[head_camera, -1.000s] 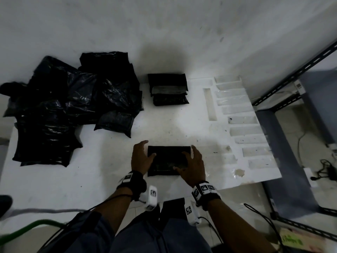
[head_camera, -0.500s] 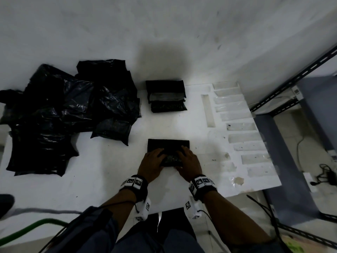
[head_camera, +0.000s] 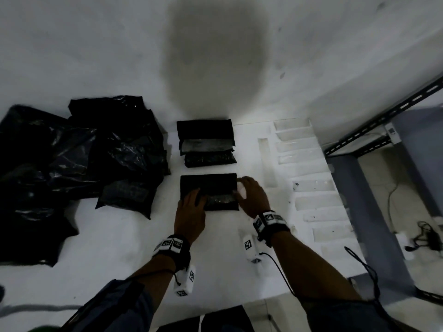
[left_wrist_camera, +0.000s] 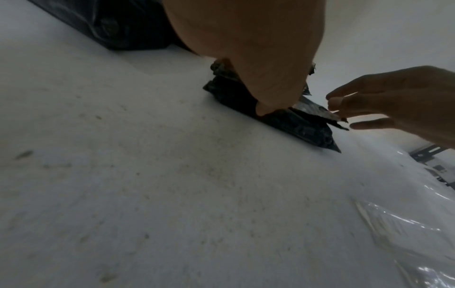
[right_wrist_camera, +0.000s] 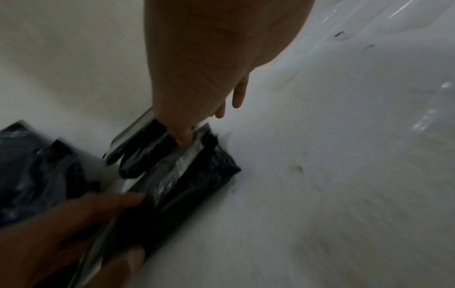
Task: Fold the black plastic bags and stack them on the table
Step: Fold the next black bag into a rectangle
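A folded black bag (head_camera: 211, 188) lies flat on the white table (head_camera: 115, 236), just in front of a small stack of folded black bags (head_camera: 206, 142). My left hand (head_camera: 194, 197) rests flat on the bag's near left part, and its thumb (left_wrist_camera: 263, 110) presses the folded layers down. My right hand (head_camera: 242, 190) sits at the bag's right edge. Its fingers (right_wrist_camera: 183, 136) are nearly straight and touch the top flap (left_wrist_camera: 320, 113), which stands slightly lifted. In the right wrist view the picture is blurred; the left hand (right_wrist_camera: 98, 218) lies over the near end of the bag (right_wrist_camera: 197, 175).
A big loose pile of unfolded black bags (head_camera: 79, 161) fills the table's left side. Clear plastic strips (head_camera: 309, 164) lie in rows along the right side. A metal shelf frame (head_camera: 383, 121) stands beyond the right edge, with cables (head_camera: 426, 238) on the floor.
The folded bag has slid away from me, up close to the stack. Both hands pressed its middle half a second ago; now the right hand has shifted to the right edge.
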